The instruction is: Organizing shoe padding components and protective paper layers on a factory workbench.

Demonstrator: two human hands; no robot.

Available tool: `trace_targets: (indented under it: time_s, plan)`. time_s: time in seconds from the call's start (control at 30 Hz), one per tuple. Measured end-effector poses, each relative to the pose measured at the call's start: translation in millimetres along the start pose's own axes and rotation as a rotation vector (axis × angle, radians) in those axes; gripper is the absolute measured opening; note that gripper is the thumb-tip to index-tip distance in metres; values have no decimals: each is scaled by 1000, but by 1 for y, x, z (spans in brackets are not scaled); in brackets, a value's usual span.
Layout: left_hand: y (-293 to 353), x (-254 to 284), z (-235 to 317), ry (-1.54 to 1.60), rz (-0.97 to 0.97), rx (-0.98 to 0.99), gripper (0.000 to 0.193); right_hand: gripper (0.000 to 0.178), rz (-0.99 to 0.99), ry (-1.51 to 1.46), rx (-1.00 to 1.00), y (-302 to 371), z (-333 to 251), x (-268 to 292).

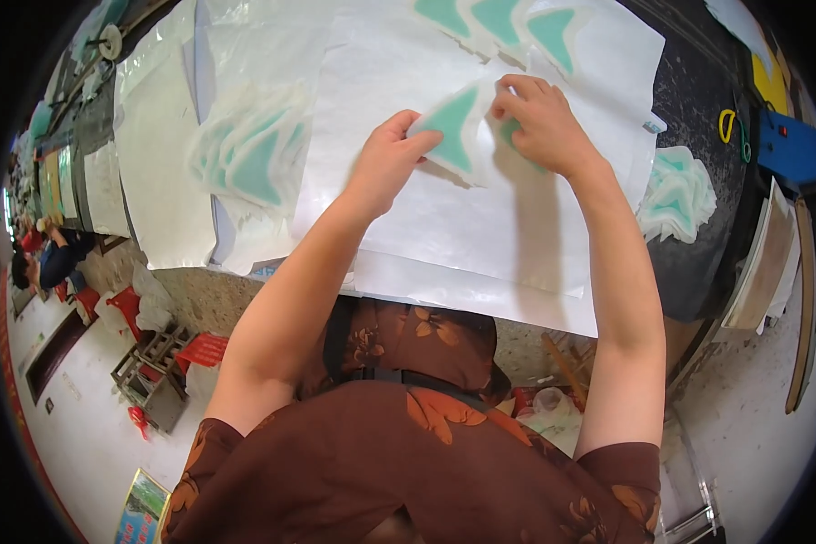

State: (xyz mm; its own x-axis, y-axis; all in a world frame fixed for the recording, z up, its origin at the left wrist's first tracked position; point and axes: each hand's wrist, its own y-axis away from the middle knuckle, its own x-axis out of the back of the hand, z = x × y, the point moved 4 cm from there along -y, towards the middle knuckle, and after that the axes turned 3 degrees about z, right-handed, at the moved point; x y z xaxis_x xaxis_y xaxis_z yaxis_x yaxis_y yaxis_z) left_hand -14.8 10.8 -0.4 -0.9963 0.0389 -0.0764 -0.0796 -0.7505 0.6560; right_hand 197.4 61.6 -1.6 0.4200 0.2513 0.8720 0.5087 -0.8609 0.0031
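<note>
Brown shirt [335, 453], sheeted table [694, 95], poster [143, 508]

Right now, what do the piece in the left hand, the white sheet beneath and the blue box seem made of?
Held piece: probably thin fabric or fibre, matte, given its translucent white border and ragged edge.
White sheet: paper or plastic film, slightly glossy, with creases and soft reflections.
Blue box: painted metal or plastic, smooth-looking; even colour leaves it open.

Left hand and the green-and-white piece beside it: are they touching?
Touching. The head view shows the left hand gripping the green-and-white piece by its left edge, thumb on top.
</note>
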Motion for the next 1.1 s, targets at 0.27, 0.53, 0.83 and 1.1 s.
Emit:
trace_targets:
  time_s: [0.27,0.53,0.83,1.1]
  plan:
    - [-18,-1,-26,-84,50,107,27,22,-182,157,40,-12,-9,4]
    - [-20,-7,-29,-126,24,91,29,15,-177,114,107,-11,-2,3]
    - [-21,-7,-28,-172,43,87,29,3,-147,-434,-130,15,22,36]
    - [-19,-5,-11,-300,53,132,29,6,123,-789,-264,47,27,110]
